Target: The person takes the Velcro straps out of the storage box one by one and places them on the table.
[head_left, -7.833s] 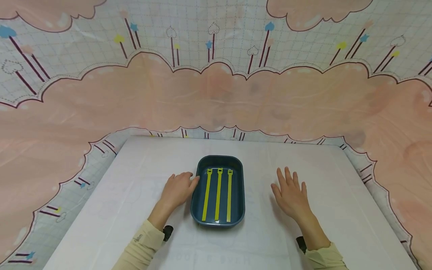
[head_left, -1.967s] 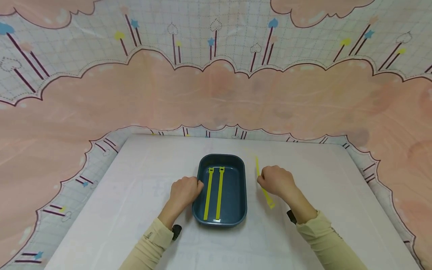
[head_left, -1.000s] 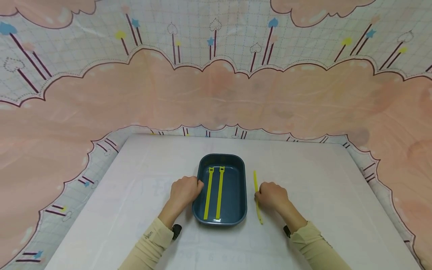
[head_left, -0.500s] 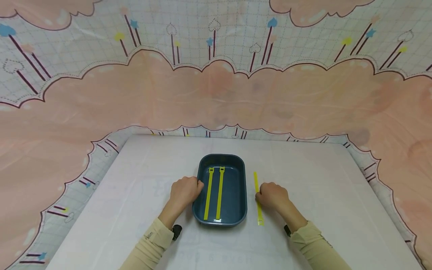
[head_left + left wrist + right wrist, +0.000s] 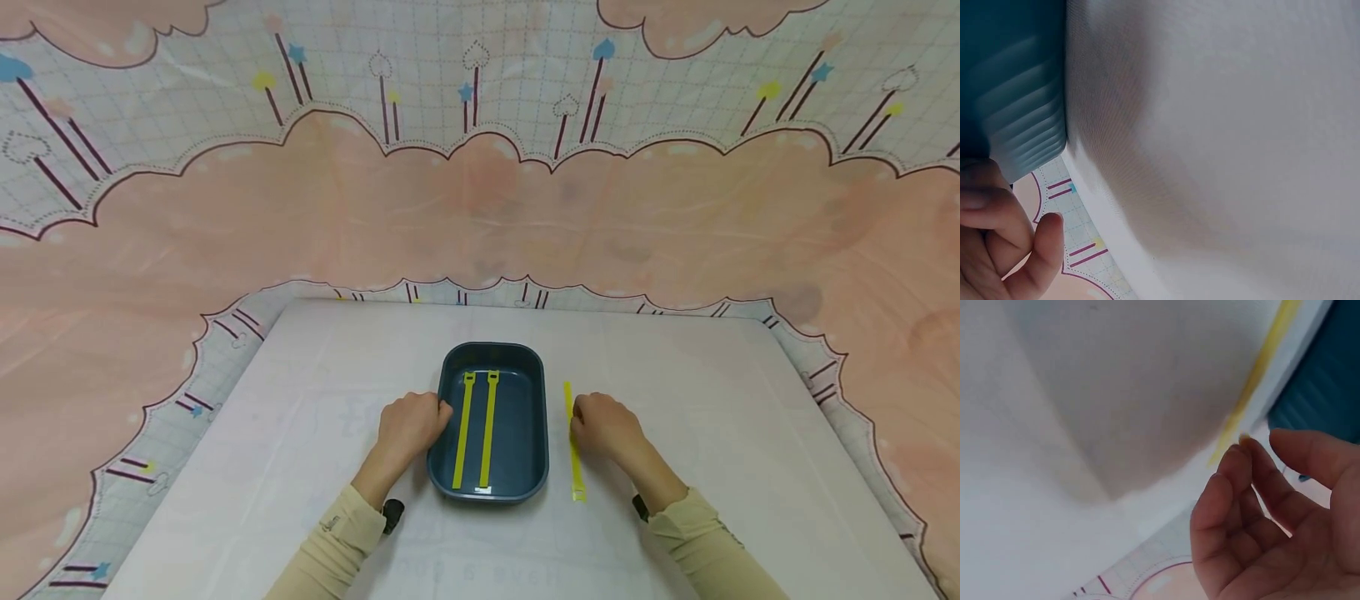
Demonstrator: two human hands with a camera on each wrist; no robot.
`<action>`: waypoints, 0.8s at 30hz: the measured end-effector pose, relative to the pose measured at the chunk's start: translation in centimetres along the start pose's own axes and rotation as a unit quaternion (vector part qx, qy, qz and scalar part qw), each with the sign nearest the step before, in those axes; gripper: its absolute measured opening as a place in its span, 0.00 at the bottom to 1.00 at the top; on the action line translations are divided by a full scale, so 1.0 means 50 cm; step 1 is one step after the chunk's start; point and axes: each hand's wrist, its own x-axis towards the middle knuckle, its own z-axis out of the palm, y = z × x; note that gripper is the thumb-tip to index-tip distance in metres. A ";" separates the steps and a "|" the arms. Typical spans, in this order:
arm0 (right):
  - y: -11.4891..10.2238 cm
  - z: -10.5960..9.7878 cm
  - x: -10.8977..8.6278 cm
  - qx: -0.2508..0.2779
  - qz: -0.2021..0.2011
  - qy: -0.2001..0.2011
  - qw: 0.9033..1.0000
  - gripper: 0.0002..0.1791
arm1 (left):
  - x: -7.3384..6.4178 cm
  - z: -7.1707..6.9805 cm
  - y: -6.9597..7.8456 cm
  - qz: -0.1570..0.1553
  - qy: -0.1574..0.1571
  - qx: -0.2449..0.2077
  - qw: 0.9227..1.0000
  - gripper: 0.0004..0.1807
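Note:
A dark blue rectangular tray (image 5: 523, 433) stands mid-table. Inside it two yellow cable ties lie side by side, a left one (image 5: 462, 433) and a right one (image 5: 488, 433), slotted heads at the far end. My left hand (image 5: 411, 429) grips the tray's left rim, thumb over the edge; the left wrist view shows curled fingers (image 5: 1007, 219) by the ribbed tray wall (image 5: 1016, 94). A third yellow cable tie (image 5: 577, 475) lies on the table right of the tray, head toward me. Close over it is my right hand (image 5: 611, 429), thumb apart from loosely bent fingers (image 5: 1210, 519), holding nothing.
White cloth covers the table (image 5: 337, 350). Behind and around it hangs a patterned pink and white curtain (image 5: 480, 217). Black wrist cameras sit under the left wrist (image 5: 392, 516) and the right wrist (image 5: 640, 507).
Three ties lay in the tray at first. My right hand took out the rightmost, turned it and laid it on the table, then let go, rising slightly. My left hand keeps its grip.

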 end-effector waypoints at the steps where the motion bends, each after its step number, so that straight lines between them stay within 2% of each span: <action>1: -0.001 -0.002 0.001 0.001 -0.007 0.010 1.000 0.05 | 0.000 0.000 0.000 0.000 0.000 0.000 1.000 0.20; 6: -0.012 -0.016 -0.003 -0.011 -0.053 0.065 0.996 0.10 | 0.000 0.001 0.000 -0.003 -0.003 -0.002 1.000 0.20; 11: -0.034 -0.035 -0.009 -0.018 -0.088 0.097 0.991 0.15 | 0.001 0.001 0.000 -0.005 -0.007 -0.006 1.000 0.20; 19: -0.073 -0.065 -0.012 -0.029 -0.140 0.109 0.984 0.17 | 0.002 -0.001 -0.001 -0.011 -0.011 -0.006 1.000 0.20; 24: -0.094 -0.069 -0.010 -0.037 -0.154 0.107 0.982 0.17 | 0.001 -0.001 0.000 -0.012 -0.014 -0.007 1.000 0.20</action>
